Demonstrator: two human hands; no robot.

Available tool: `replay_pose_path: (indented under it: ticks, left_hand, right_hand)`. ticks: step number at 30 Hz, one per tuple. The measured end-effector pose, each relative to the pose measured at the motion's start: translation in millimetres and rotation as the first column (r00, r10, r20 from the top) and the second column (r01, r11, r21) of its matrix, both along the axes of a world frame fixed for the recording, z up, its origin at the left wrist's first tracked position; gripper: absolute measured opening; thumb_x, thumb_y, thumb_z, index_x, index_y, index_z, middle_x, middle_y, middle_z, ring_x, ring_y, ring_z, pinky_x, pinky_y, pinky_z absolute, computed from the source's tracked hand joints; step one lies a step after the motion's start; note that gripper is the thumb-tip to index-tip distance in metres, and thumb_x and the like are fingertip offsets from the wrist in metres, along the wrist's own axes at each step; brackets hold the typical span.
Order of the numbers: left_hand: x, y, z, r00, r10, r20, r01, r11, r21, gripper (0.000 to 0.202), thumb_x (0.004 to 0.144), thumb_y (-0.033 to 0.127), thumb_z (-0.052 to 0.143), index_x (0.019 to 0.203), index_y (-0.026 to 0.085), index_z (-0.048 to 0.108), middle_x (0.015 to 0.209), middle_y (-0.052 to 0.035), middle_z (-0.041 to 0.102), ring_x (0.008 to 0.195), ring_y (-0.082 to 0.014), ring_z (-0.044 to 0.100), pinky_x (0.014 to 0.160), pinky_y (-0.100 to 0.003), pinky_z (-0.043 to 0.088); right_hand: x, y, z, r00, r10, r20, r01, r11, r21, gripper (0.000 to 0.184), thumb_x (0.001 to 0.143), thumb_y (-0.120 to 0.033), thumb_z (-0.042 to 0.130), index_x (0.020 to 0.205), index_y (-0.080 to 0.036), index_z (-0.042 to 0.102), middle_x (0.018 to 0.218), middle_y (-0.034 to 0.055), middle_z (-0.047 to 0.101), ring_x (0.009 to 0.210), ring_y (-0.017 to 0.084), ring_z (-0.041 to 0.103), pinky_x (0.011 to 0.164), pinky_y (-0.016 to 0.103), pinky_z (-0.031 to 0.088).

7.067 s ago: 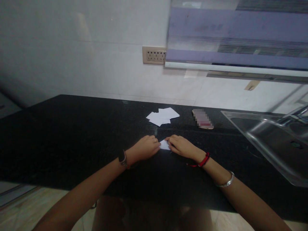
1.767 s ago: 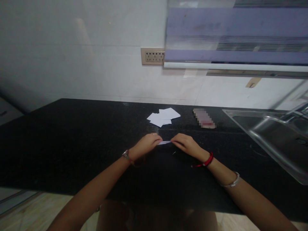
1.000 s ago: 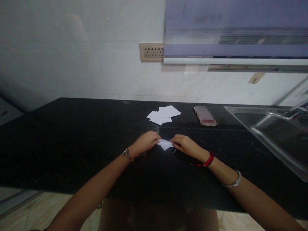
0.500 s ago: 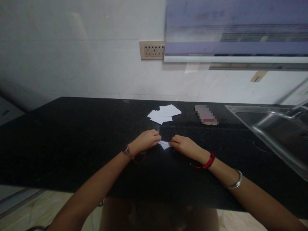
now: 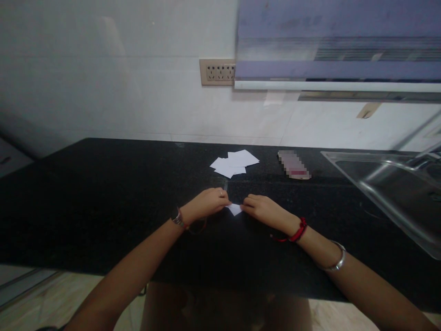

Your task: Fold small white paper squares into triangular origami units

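Note:
A small piece of folded white paper is held low over the dark countertop, its lower part coming to a point. My left hand pinches its left end, and a ring shows on one finger. On the other side, my right hand has its closed fingers on the right end. Parts of both ends are hidden by the fingers. Beyond the hands lies a loose pile of white paper sheets, overlapping one another.
A blurred-out phone-shaped object lies to the right of the pile. The metal sink is set into the black countertop at the right. A socket panel and a purplish cabinet are on the back wall.
The visible part of the paper looks slightly different, with its upper crease less distinct. My hands have shifted only a little and still hold both ends.

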State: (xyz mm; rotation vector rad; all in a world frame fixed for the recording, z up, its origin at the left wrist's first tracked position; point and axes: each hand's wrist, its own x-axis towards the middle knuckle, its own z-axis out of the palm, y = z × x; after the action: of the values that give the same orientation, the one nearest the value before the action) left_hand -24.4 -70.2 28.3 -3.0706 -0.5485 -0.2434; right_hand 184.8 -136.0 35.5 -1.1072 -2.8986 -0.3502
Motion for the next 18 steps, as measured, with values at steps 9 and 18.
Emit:
replay_pose_path:
  ticks: [9,18]
  left_hand:
    - [-4.6,-12.4,3.0,0.999,0.047,-0.025,-0.048,0.999,-0.016,0.023,0.080,0.023,0.043,0.098,0.022,0.057,0.098,-0.0033,0.054,0.090,-0.0163,0.047,0.075,-0.027,0.038]
    - [-6.3,-22.3,6.0,0.991,0.113,-0.075,-0.115,0.993,-0.021,0.028,0.082,0.023,0.038,0.107,0.021,0.051,0.107,-0.0059,0.050,0.095,-0.0176,0.044,0.080,-0.030,0.036]
  right_hand:
    - [10.2,-2.4,1.2,0.988,-0.022,-0.156,-0.001,0.990,-0.144,0.023,0.079,-0.016,0.046,0.099,-0.016,0.058,0.093,0.0080,0.057,0.088,0.016,0.051,0.074,0.027,0.042]
    - [16.2,-4.4,6.3,0.977,-0.062,-0.202,0.006,0.964,-0.265,0.028,0.078,-0.013,0.042,0.100,-0.013,0.059,0.103,0.0083,0.056,0.094,0.017,0.052,0.084,0.028,0.041]
